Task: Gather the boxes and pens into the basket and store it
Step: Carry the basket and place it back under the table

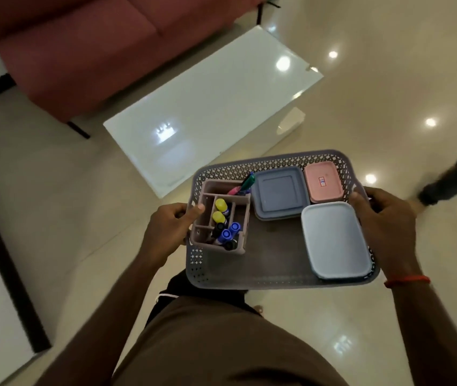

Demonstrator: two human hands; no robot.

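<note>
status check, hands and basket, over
Left hand, right hand grip basket ends, basket lifted. Three boxes, pen holder inside. Glass table ahead.

basket (272, 260) 1 | boxes (336, 240) 3 | pen holder (245, 218) 1 | pens (221, 204) about 8 | table (208, 107) 1 | sofa (77, 51) 1

One head-worn wide-angle camera looks steeply down, close above the grey perforated plastic basket (273, 256), glossy cream floor (389, 93) beyond.

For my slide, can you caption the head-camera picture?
Left hand and right hand carry a basket of boxes and pens above the floor.
</note>
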